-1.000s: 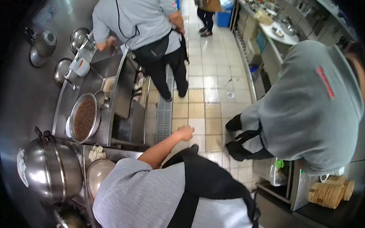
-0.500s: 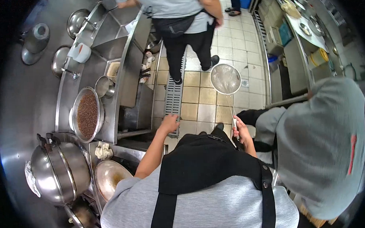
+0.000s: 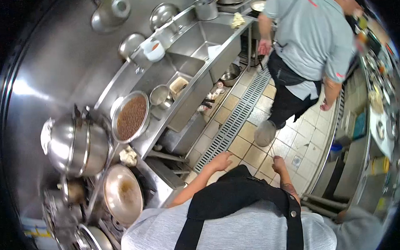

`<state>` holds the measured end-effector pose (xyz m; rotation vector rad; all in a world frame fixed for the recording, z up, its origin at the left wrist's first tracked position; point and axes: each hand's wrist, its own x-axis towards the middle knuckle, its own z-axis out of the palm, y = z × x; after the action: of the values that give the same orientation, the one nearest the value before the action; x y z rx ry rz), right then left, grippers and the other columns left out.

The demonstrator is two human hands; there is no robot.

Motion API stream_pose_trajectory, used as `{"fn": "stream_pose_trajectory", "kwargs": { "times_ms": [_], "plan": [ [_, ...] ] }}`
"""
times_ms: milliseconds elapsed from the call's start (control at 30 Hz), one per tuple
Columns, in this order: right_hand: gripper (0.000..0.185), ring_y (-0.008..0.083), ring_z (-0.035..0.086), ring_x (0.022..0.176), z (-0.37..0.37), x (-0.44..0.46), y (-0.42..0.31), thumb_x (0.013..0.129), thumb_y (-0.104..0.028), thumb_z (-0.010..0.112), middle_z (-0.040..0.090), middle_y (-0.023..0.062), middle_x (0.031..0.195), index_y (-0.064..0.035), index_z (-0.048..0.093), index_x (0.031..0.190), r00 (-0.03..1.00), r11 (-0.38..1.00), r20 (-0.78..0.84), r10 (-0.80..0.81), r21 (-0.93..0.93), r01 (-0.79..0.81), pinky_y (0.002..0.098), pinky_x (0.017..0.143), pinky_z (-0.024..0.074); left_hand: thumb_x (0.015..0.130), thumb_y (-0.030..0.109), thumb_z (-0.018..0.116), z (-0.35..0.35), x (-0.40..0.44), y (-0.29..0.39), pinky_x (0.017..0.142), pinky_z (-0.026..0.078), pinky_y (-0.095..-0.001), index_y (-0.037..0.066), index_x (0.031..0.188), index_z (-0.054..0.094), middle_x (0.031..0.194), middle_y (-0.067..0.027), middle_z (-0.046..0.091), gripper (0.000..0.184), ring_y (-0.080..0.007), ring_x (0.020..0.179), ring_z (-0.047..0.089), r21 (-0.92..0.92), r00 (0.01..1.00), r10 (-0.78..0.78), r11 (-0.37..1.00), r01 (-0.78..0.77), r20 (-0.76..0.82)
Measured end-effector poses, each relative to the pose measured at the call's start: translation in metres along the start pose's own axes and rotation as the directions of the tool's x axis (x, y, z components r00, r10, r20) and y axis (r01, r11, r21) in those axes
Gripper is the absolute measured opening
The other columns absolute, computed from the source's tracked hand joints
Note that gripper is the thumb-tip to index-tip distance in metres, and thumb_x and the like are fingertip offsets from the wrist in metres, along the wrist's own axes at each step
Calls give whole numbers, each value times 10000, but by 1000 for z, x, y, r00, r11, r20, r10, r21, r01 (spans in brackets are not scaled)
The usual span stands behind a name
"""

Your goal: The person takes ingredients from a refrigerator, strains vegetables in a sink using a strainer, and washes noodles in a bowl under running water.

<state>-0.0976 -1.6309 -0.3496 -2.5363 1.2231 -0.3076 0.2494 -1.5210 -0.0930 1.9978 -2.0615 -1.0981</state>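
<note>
My right hand (image 3: 279,164) is closed around the thin handle of a round mesh strainer (image 3: 265,133), which hangs out ahead of me over the tiled floor. The mesh looks blurred. Held out low on the other side, my left hand (image 3: 220,161) has nothing in it, its fingers loosely apart. It is nearest to the floor drain grate (image 3: 235,119). To the left, a metal bowl of small brown beans or grains (image 3: 132,118) sits on the steel counter beside the sink, with a small metal pot (image 3: 161,96) close by.
A person (image 3: 301,55) in a grey shirt stands ahead on the right; another grey sleeve (image 3: 358,229) shows at lower right. A wok (image 3: 123,194) and a large steel pot (image 3: 75,145) are at my left. Sinks (image 3: 201,41) line the left wall; a worktop (image 3: 381,132) runs along the right.
My view has turned to the left, bringing more of the sinks into sight. The person ahead now appears further right, and the nearby person at right has mostly left view. The strainer stays in my right hand.
</note>
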Motion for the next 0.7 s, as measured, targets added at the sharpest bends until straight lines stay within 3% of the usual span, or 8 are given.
{"fn": "stream_pose_trajectory", "kwargs": {
  "times_ms": [167,200,267,333,367,467,567,700],
  "plan": [
    [342,155,522,485,-12,106,-11,900,-122,366,619,84,798,-22,540,1177,888,582,248,388,681,-445,292,443,429,771,219,554,15,-8,-63,866,455,-447,-18,996,620,997,-270,614,333,-403,943,596,49,932,-358,931,361,-55],
    [340,158,523,505,-113,126,-72,915,-148,376,619,99,841,-48,528,1203,810,489,408,422,650,-582,286,444,424,759,206,549,8,-13,-66,861,458,-445,-5,940,648,960,-270,624,296,-408,907,608,140,877,-480,869,474,10],
    [331,171,547,554,-70,161,-52,923,-157,390,622,121,905,-58,527,1207,902,596,234,363,686,-418,294,488,444,719,177,552,25,-8,-110,840,471,-441,14,895,675,946,-266,628,270,-400,894,621,170,839,-545,827,536,8],
    [329,202,577,648,-84,193,-53,932,-172,423,613,147,923,-63,512,1229,939,864,-295,177,504,-5,328,613,473,702,164,541,16,9,-130,822,482,-436,1,922,669,989,-264,622,303,-379,926,623,32,820,-570,822,569,53],
    [347,219,580,664,-129,210,-73,924,-153,433,600,159,915,-41,488,1249,927,671,66,368,671,-314,351,686,464,700,165,542,6,29,-138,822,483,-436,-2,928,668,995,-264,620,309,-377,934,622,65,826,-561,828,557,61],
    [373,248,499,533,-186,266,-93,918,-143,423,493,157,601,-68,447,1282,892,723,-207,401,670,-170,367,544,388,691,174,554,-33,85,-142,819,487,-432,-10,928,663,993,-273,616,320,-374,953,614,131,844,-532,843,521,70],
    [391,237,459,501,-229,336,-93,910,-101,437,496,146,611,-75,433,1301,877,758,-293,381,642,-115,352,503,351,720,189,562,-95,164,-124,863,452,-446,2,915,647,926,-273,627,284,-382,931,607,92,918,-394,913,396,-47],
    [417,317,610,855,-258,452,-80,872,-37,479,603,207,1017,-38,437,1286,765,857,-613,198,487,169,362,760,466,773,207,577,-166,261,-98,895,414,-463,-27,1015,570,973,-278,585,337,-407,984,543,104,958,-105,985,137,-267]
  ]
}}
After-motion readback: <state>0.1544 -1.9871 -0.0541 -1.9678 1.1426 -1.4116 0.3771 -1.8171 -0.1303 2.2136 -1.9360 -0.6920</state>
